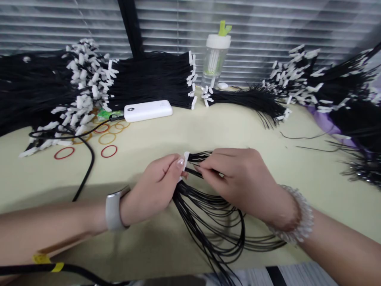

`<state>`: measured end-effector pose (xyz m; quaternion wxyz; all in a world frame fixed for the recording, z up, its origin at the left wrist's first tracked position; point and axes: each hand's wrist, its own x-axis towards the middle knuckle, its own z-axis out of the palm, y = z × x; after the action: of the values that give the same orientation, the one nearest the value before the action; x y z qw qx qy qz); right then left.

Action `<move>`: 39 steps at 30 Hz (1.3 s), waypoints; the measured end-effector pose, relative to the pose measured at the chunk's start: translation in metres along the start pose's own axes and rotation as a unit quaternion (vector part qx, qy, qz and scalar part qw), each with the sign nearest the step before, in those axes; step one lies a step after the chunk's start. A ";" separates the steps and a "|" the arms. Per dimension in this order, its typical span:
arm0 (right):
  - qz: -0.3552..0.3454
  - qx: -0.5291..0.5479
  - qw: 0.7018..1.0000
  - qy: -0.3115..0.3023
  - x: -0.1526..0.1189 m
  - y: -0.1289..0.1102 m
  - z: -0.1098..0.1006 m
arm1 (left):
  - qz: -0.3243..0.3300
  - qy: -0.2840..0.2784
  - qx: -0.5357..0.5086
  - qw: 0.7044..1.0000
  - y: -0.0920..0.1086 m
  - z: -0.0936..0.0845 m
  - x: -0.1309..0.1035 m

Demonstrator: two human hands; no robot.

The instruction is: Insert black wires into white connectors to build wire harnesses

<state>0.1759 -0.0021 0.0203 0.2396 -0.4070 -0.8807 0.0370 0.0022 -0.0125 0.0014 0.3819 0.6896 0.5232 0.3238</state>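
Between thumb and fingers, my left hand grips a white plastic connector with thin black wires running out of it to the right. My right hand pinches a thin black wire close beside the connector, its fingertips pressed together. Below both hands a loose bundle of black wires loops down toward the table's front edge. Another bit of white connector shows under my left fingers, mostly hidden. Whether the wire's tip sits inside the connector is hard to make out.
On the table lie a white power bank with a black cable, and several rubber bands. Piles of black wires with white connectors line the back. A bottle stands by the blinds. More wire bundles lie right.
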 end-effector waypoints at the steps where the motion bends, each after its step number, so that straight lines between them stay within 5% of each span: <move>1: -0.002 -0.006 1.000 0.000 -0.001 -0.001 0.001 | 0.008 -0.001 0.008 1.000 0.000 0.000 -0.001; 23: -0.081 -0.128 0.987 0.047 -0.007 -0.002 0.004 | 0.015 -0.010 0.044 0.999 0.003 -0.001 -0.001; 30: -0.117 -0.118 0.986 0.008 -0.003 0.003 0.001 | 0.018 -0.018 0.040 0.999 0.003 0.000 -0.001; 39: -0.084 -0.113 0.990 0.016 -0.002 0.001 0.005 | 0.048 -0.031 0.046 0.997 0.000 -0.001 -0.001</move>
<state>0.1761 -0.0024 0.0148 0.2081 -0.3563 -0.9064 -0.0900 0.0013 -0.0131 0.0023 0.3496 0.7406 0.4918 0.2956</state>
